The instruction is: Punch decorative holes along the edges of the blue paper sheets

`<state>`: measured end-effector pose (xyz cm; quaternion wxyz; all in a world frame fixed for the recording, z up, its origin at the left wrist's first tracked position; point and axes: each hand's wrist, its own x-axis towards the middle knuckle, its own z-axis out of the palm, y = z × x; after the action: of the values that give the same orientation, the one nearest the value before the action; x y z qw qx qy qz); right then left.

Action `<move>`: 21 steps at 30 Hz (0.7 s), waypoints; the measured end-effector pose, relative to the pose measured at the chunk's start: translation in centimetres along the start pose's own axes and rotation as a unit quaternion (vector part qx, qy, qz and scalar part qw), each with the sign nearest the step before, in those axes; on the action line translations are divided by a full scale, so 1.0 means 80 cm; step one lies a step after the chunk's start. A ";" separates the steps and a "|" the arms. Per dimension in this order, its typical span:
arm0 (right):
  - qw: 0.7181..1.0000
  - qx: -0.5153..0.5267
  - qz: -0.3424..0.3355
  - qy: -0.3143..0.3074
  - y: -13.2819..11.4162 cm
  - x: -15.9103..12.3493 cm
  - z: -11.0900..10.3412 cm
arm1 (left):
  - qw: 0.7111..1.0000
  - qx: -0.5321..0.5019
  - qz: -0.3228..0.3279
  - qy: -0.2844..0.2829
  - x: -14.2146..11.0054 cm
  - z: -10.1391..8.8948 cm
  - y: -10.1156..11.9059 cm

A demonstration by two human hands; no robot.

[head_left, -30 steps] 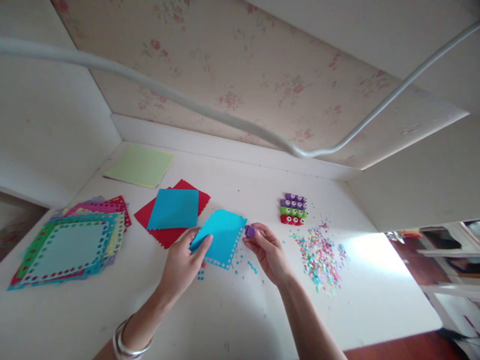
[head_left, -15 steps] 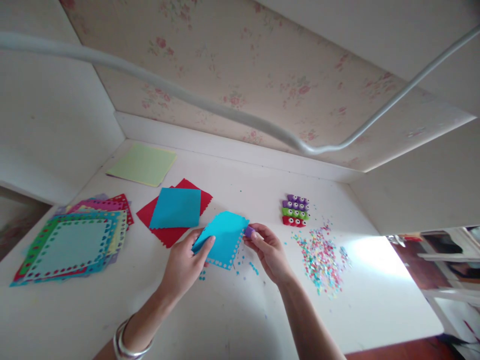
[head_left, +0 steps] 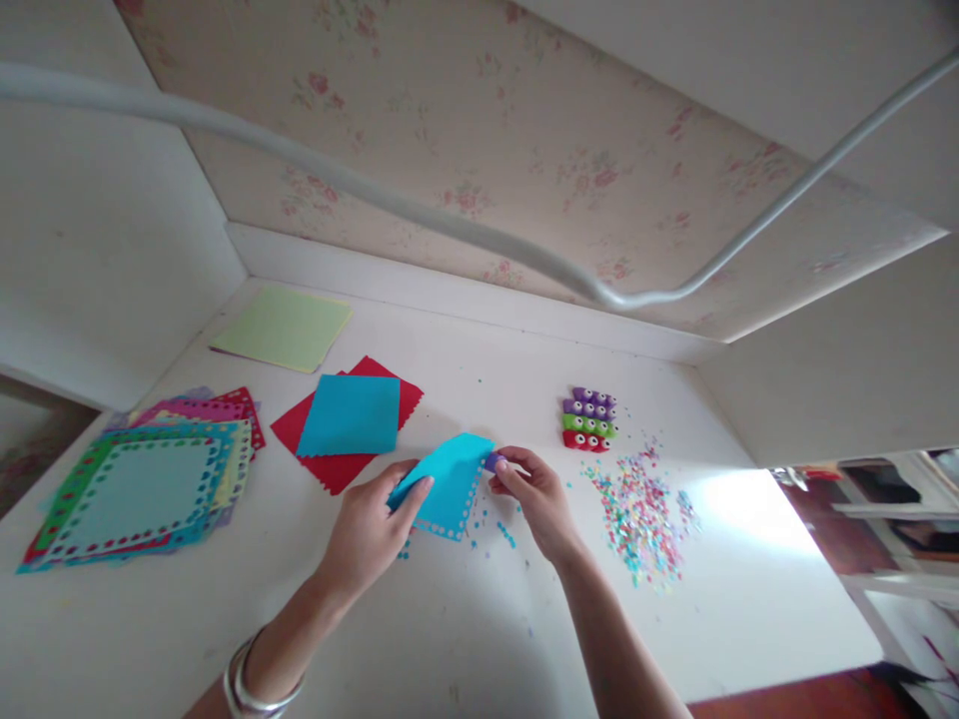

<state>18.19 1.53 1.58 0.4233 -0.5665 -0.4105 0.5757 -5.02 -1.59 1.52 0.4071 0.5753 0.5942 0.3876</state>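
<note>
A sheet of blue paper [head_left: 450,487] is pinched in my left hand [head_left: 382,509], the thumb lying on top. Small punched holes run along its near and right edges. My right hand [head_left: 535,499] grips a small purple craft punch [head_left: 494,461] at the sheet's upper right corner; whether the paper sits inside the punch's slot I cannot tell. Blue punched bits [head_left: 503,534] lie on the white table just below the sheet. Behind my left hand, another blue sheet [head_left: 352,414] rests on red paper [head_left: 289,429] with a scalloped edge.
At left lies a stack of coloured papers with punched borders [head_left: 139,489]. Pale green sheets [head_left: 285,325] lie at the back left. Several purple, green and red punches [head_left: 589,419] stand in rows at right, near a heap of confetti [head_left: 640,514]. A white cable [head_left: 479,235] crosses above the table.
The far side of the blue sheet has dipped and tilted slightly toward me. The purple punch has shifted a little left and turned in my right fingers. Both hands keep their grip.
</note>
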 end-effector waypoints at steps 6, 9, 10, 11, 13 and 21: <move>1.000 -0.005 -0.005 0.000 0.005 0.000 0.000 | 0.999 -0.026 -0.038 -0.003 0.001 0.001 0.004; 1.000 0.008 -0.002 0.007 0.008 0.000 0.000 | 0.999 -0.018 -0.029 -0.008 0.002 0.000 0.005; 1.000 0.015 0.001 0.004 0.008 0.000 -0.001 | 1.000 -0.010 -0.022 -0.008 0.002 -0.001 0.006; 1.000 0.021 0.004 -0.001 0.007 -0.001 -0.001 | 1.000 -0.002 -0.015 -0.007 0.002 -0.001 0.006; 1.000 0.027 0.011 -0.006 0.005 -0.001 -0.001 | 1.000 0.012 -0.010 0.002 0.002 -0.003 0.008; 0.997 0.066 0.019 -0.023 0.004 -0.003 -0.003 | 0.999 0.021 -0.003 0.024 0.003 -0.004 0.007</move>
<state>18.40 1.18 1.32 0.4392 -0.5316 -0.3704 0.6223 -5.09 -1.34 2.16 0.3814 0.5726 0.6134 0.3877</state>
